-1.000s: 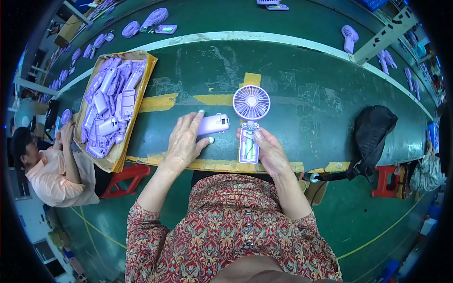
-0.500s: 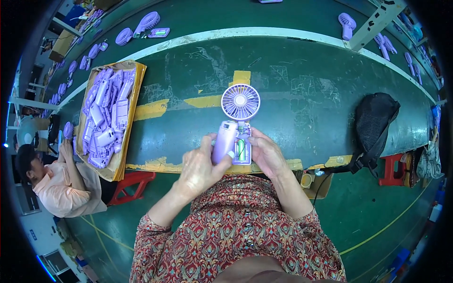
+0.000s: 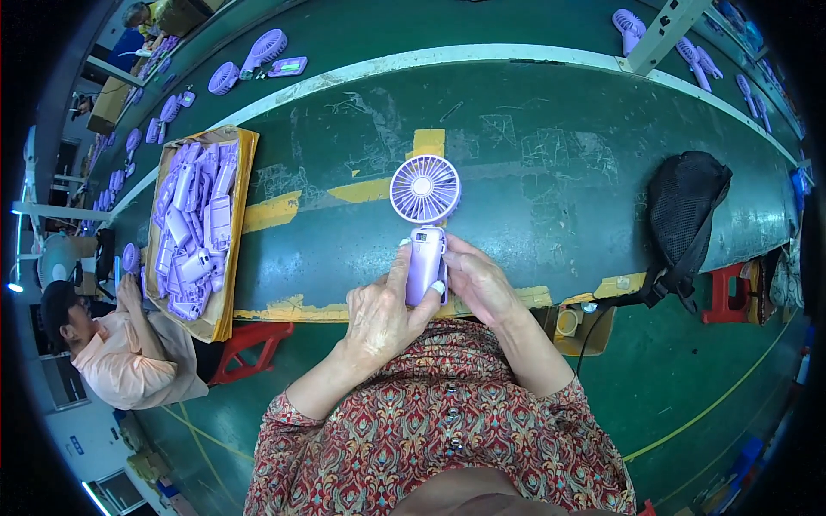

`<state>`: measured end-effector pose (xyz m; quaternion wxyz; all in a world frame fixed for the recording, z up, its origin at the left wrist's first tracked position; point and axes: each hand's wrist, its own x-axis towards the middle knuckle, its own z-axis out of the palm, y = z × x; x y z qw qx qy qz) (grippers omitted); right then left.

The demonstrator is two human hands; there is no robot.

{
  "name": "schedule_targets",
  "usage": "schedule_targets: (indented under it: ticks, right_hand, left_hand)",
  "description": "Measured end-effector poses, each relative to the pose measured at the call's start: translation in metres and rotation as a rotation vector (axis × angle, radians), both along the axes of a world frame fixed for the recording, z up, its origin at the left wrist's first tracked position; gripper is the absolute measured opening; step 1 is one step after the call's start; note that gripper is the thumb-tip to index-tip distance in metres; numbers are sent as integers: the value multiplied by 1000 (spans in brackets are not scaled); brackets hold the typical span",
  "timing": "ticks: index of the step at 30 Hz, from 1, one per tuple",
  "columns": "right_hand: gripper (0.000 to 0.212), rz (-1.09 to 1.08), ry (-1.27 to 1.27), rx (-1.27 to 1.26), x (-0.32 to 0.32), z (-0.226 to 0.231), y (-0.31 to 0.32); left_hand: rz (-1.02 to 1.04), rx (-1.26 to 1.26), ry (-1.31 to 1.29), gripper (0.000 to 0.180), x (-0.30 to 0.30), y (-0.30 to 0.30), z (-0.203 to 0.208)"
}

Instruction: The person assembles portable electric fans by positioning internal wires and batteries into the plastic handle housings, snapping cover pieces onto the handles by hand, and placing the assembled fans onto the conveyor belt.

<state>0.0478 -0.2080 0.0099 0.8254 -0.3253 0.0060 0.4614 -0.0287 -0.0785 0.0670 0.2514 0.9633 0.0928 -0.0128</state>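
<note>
A purple handheld fan point(image 3: 425, 189) lies at the near edge of the green table, its round grille pointing away from me. Over its handle sits a smooth purple handle cover point(image 3: 423, 268) with a small dark window near the top. My left hand point(image 3: 383, 301) grips this cover, index finger along its left side and thumb on its lower right. My right hand point(image 3: 482, 282) holds the right side of the handle, fingers curled against it. The inside of the handle is hidden under the cover.
At the left stands a cardboard box point(image 3: 246, 185) full of purple shell parts. A black mesh bag point(image 3: 686, 202) lies at the right edge. Other fans point(image 3: 263, 49) rest beyond the white rail point(image 3: 379, 69). A co-worker point(image 3: 129, 353) sits at far left.
My left hand has brought the cover rightward onto the fan's handle, and the green battery and wiring seen there before are now covered. The whole view has shifted slightly.
</note>
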Motion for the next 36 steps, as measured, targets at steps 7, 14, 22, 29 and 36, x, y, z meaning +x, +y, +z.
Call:
schedule_targets:
  ticks: [7,14,22,29,36]
  right_hand:
    - [33,-87,-45,-92,-1,-12,5]
    - [29,-121,-277,-275,-4,-10,9]
    - [29,-108,-302,-289,-4,-12,9]
    - [40,-8,-208,-158,-3,-8,1]
    - [49,59,-189,-94,-3,2,-2]
  left_hand:
    - [-14,7,-28,64,0,1,-1]
    - [-33,28,-42,62,-2,0,-5]
    - [-38,50,-71,63,-4,0,-4]
    - [-45,65,-83,63,-5,0,-5]
    - [-57,64,-55,63,-5,0,-2]
